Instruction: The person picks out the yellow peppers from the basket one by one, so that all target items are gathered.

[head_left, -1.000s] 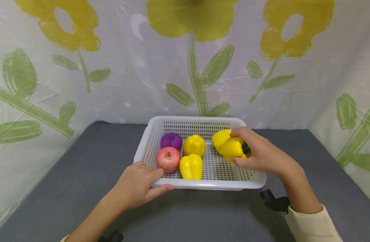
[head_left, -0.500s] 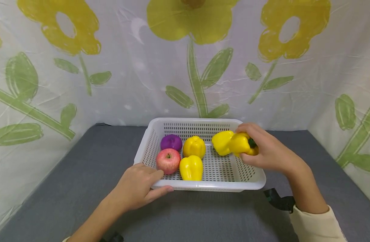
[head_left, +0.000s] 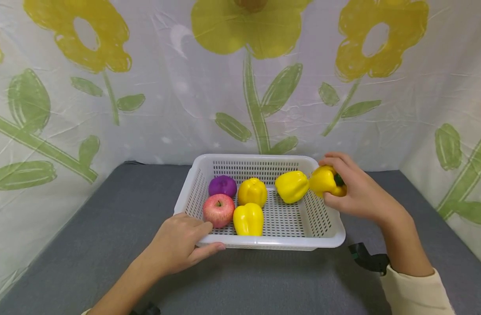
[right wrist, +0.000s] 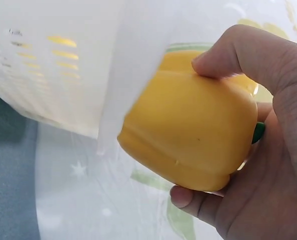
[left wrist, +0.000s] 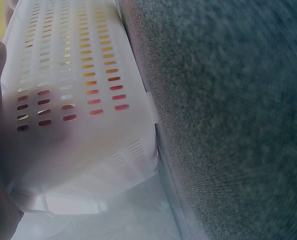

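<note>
My right hand (head_left: 356, 190) grips a yellow bell pepper (head_left: 325, 180) with a green stem, thumb on one side and fingers on the other. The pepper is level with the right rim of the white basket (head_left: 287, 242), overlapping it in the head view. In the right wrist view the held pepper (right wrist: 193, 125) hangs beside the basket wall (right wrist: 88, 65). My left hand (head_left: 181, 240) holds the basket's front left corner, fingers over the rim and thumb along the front. Inside are a red apple (head_left: 218, 211), a purple onion-like vegetable (head_left: 222, 186) and several more yellow peppers (head_left: 291, 187).
A dark grey cloth-covered table (head_left: 264, 284) lies under the basket. White cloth (head_left: 165, 109) with printed yellow flowers hangs behind and at both sides. A black strap device (head_left: 368, 259) is on the right wrist.
My right hand has lifted the yellow bell pepper up and rightward, from beside another pepper in the basket to the right rim. My left hand has stayed on the corner.
</note>
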`<action>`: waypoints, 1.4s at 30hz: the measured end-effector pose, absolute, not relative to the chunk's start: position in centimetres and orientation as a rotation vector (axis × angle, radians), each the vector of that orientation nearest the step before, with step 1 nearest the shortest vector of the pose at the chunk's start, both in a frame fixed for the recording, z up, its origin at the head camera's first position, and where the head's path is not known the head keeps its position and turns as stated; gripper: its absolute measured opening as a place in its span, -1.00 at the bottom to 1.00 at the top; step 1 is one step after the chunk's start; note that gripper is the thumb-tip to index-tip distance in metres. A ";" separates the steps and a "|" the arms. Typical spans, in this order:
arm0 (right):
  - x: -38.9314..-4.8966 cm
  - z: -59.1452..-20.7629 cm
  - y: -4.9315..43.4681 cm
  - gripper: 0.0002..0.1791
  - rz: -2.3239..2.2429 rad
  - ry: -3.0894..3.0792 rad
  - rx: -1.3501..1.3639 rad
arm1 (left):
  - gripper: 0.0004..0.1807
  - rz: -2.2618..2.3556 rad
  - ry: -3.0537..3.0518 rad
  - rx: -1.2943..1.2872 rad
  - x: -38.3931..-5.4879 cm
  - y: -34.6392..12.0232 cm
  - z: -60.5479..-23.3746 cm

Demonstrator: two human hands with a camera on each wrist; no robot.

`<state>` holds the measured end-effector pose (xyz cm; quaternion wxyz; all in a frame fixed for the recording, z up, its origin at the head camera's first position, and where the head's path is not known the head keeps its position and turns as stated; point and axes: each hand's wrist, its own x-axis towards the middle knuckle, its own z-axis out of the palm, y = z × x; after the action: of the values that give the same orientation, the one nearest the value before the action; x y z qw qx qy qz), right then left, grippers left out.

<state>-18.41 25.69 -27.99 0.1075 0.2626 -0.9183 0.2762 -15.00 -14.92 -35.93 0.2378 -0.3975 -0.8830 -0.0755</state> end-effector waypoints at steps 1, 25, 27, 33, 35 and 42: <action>-18.4 -28.0 25.8 -0.29 0.822 -2.705 0.765 | -0.46 -0.208 -2.422 -1.089 -15.0 -14.9 -35.9; -20.0 -28.9 28.8 -0.15 0.786 -2.687 0.510 | -0.45 -0.205 -2.409 -1.099 -15.2 -14.9 -35.8; -20.1 -29.1 28.9 -0.16 0.801 -2.675 0.482 | -0.45 -0.205 -2.408 -1.099 -15.1 -14.9 -35.8; -20.2 -29.4 29.2 -0.20 0.767 -2.690 0.401 | -0.44 -0.204 -2.409 -1.098 -15.2 -14.9 -35.8; -20.2 -29.4 29.3 -0.21 0.736 -2.704 0.389 | -0.45 -0.206 -2.415 -1.097 -15.2 -14.9 -35.9; -20.5 -29.8 29.6 -0.19 0.700 -2.746 0.383 | -0.45 -0.207 -2.401 -1.100 -15.2 -14.9 -36.0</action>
<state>-20.46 29.60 -29.82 0.1407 0.1326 -0.9507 0.2424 -15.18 -14.95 -35.99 0.2439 -0.4028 -0.8789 -0.0759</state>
